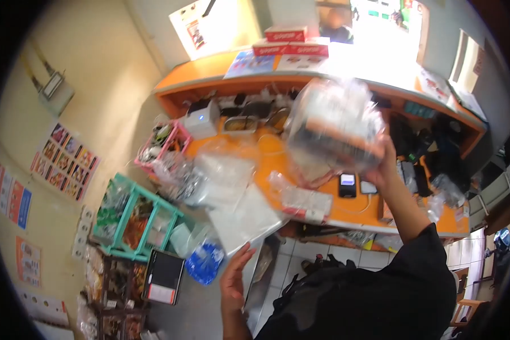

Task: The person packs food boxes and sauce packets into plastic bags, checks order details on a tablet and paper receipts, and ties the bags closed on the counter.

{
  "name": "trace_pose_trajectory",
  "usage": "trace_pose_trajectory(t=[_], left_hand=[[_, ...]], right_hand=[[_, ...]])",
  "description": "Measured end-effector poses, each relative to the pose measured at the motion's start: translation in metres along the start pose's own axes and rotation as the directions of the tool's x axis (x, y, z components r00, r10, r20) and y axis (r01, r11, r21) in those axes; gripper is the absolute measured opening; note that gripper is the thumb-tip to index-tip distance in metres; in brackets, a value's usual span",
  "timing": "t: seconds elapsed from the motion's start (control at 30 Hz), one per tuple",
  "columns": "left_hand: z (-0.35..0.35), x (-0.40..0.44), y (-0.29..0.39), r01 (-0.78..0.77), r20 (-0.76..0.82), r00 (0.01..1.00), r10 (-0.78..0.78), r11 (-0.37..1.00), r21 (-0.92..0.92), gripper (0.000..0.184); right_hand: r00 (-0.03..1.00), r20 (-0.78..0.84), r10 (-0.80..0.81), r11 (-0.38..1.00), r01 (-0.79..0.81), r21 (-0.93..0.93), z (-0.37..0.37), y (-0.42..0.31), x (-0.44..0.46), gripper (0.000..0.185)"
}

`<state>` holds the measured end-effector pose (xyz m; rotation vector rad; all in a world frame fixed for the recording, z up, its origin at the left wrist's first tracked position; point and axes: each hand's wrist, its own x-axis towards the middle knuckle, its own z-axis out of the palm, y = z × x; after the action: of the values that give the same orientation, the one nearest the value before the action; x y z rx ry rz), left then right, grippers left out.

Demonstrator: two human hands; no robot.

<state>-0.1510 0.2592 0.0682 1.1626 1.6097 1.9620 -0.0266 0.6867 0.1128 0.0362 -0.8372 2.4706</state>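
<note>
My right hand (384,161) is closed on the near right side of a clear plastic bag (337,124) with an orange and dark package inside, raised over the orange counter (209,146). The bag is blurred by motion. Low in the view, my left hand (236,276) holds nothing, its fingers apart, just below the corner of a stack of white plastic sheets or bags (243,218). A blue plastic bundle (204,263) lies to the left of that hand.
Teal baskets (131,221) and a black box (164,276) stand at the left, near a pink basket (173,141). On the counter are a phone (347,184) and a flat plastic-wrapped packet (306,204). Red boxes (286,35) sit on the upper shelf. A person (335,27) appears beyond the opening.
</note>
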Motion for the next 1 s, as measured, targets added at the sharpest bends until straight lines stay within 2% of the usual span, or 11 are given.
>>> trace_pose_trajectory(t=[0.07, 0.1, 0.23, 0.33, 0.37, 0.43, 0.6, 0.77, 0.83, 0.93, 1.0], left_hand=[[0.004, 0.011, -0.010, 0.035, -0.047, 0.998, -0.036, 0.999, -0.031, 0.091], [0.002, 0.009, -0.022, 0.073, -0.051, 0.996, -0.076, 0.996, -0.050, 0.089], [0.011, -0.007, -0.055, 0.249, -0.080, 0.964, -0.255, 0.965, -0.080, 0.065], [0.022, -0.030, -0.076, 0.412, -0.114, 0.903, -0.414, 0.910, -0.046, 0.043], [0.025, -0.035, -0.085, 0.461, -0.134, 0.878, -0.459, 0.887, -0.020, 0.037], [0.027, -0.037, -0.081, 0.498, -0.134, 0.866, -0.481, 0.849, 0.173, 0.033], [0.023, -0.094, -0.072, 0.604, -0.326, 0.789, -0.521, 0.757, 0.249, 0.033], [0.007, -0.170, -0.039, 0.671, -0.502, 0.710, -0.494, 0.689, 0.272, 0.039], [0.008, -0.214, -0.018, 0.688, -0.603, 0.649, -0.465, 0.697, 0.203, 0.042], [0.007, -0.305, 0.002, 0.653, -0.743, 0.587, -0.322, 0.731, 0.199, 0.042], [0.015, -0.368, 0.027, 0.681, -0.804, 0.501, -0.320, 0.719, 0.138, 0.043]], right_hand=[[0.965, -0.073, -0.253, 0.967, 0.250, -0.052, -0.006, -0.064, 0.042, 0.071], [0.972, 0.029, -0.235, 0.972, 0.235, -0.012, -0.016, -0.093, 0.060, 0.069], [0.797, -0.393, -0.459, 0.887, 0.439, -0.146, -0.080, -0.205, 0.160, 0.046], [0.140, -0.812, -0.566, 0.756, 0.481, -0.444, -0.048, -0.225, 0.201, 0.094], [0.077, -0.837, -0.542, 0.822, 0.256, -0.509, -0.111, -0.261, 0.226, 0.119], [0.023, -0.821, -0.571, 0.784, 0.313, -0.536, -0.128, -0.269, 0.252, 0.104], [0.244, -0.316, -0.917, 0.380, 0.296, -0.876, -0.139, -0.208, 0.267, 0.088], [0.493, 0.266, -0.829, -0.069, 0.382, -0.922, -0.091, 0.082, 0.168, 0.074], [0.666, 0.318, -0.674, -0.015, 0.418, -0.908, -0.077, 0.228, 0.057, 0.069], [0.941, 0.293, -0.172, 0.325, 0.335, -0.884, -0.033, 0.389, -0.140, 0.062], [0.839, 0.477, 0.264, 0.535, 0.284, -0.796, 0.030, 0.452, -0.237, 0.058]])
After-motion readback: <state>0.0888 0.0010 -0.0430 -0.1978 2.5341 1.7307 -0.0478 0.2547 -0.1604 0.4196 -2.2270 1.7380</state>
